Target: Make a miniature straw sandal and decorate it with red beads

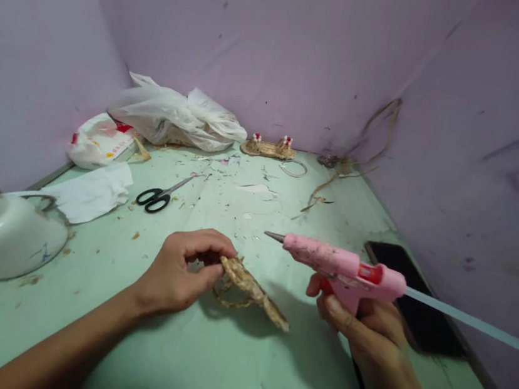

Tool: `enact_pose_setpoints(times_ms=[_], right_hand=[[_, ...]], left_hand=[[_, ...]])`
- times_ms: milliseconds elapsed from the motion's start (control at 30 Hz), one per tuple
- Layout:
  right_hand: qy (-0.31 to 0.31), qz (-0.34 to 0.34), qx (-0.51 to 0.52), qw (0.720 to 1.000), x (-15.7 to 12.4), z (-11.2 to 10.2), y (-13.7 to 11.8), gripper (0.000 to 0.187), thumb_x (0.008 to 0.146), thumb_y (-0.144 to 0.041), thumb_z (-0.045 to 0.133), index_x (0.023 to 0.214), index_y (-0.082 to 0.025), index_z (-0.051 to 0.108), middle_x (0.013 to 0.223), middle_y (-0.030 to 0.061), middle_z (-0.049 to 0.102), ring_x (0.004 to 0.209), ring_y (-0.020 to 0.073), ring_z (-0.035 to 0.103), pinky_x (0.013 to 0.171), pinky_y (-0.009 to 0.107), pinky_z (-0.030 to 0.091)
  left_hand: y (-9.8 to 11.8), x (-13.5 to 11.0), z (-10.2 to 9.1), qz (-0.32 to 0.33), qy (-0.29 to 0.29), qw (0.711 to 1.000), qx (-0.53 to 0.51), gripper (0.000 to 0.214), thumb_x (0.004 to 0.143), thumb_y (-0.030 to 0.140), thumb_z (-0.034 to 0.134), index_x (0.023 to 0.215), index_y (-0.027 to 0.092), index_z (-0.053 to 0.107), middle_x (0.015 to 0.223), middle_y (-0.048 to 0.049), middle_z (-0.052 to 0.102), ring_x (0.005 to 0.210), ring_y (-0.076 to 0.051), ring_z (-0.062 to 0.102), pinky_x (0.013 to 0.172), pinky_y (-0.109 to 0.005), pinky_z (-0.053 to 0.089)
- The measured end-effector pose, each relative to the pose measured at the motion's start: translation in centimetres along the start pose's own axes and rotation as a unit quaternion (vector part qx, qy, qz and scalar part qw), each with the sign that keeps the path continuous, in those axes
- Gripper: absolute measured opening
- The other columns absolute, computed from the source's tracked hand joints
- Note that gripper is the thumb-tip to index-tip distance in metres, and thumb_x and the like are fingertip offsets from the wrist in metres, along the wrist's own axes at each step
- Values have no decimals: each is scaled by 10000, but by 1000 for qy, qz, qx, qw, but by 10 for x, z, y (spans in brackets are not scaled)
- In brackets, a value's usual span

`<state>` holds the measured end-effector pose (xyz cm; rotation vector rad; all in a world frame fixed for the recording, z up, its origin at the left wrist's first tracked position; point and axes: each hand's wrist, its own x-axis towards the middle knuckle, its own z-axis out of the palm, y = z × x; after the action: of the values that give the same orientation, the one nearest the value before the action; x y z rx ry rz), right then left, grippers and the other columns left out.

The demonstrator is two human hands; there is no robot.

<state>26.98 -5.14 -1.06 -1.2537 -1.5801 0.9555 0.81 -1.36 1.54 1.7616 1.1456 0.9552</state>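
Observation:
Between the thumb and fingers of my left hand (191, 268) is the upper end of a small braided straw sandal (254, 292), tilted with its far end pointing down to the right. A loop of braid hangs under it. My right hand (366, 330) is wrapped round the handle of a pink glue gun (327, 259), a finger at its red trigger. The metal nozzle points left, above the straw piece and apart from it. A long pale glue stick (471, 321) sticks out of the gun's back.
Black-handled scissors (159, 198) lie left of centre, beside white paper (94, 193). Plastic bags (179, 115) and finished-looking straw sandals with red and white beads (269, 149) sit by the back wall. A dark phone (416, 302) lies right, a white container (13, 237) left, straw strands (338, 172) back right.

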Motion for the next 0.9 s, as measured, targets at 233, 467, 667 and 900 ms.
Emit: enact_pose_setpoints(times_ms=[233,467,667,900], right_hand=[[54,143,78,985,14,1,7,285,758,-431,592,819,-153,622,494,-23,497,428,124,449,394,241,340],[83,275,20,958,43,-3,18,349,705,-498,584,591,-170,551,466,11,559,390,146,530,401,267,410],[53,239,-394,886,56,-24,-3,553,695,-602,564,311,-212,483,330,45,471,295,137,393,327,250,207],[-36,-88,-362,927,38,12,-17,661,709,-484,653,1272,-199,455,1188,139,597,1055,315,574,776,436,507]], left_hand=[[-3,5,3,-21,15,1000,15,122,674,142,551,722,137,663,811,-78,693,727,-169,617,639,-261,473],[1,6,6,-189,58,980,-18,123,622,269,658,658,152,676,455,38,542,385,-64,393,379,-185,309],[-4,11,4,-295,57,948,-105,132,586,258,682,611,141,627,384,54,487,332,-38,343,340,-164,241],[-12,15,5,-341,46,932,-115,107,638,250,645,636,153,602,365,68,453,313,-45,328,336,-172,229]])
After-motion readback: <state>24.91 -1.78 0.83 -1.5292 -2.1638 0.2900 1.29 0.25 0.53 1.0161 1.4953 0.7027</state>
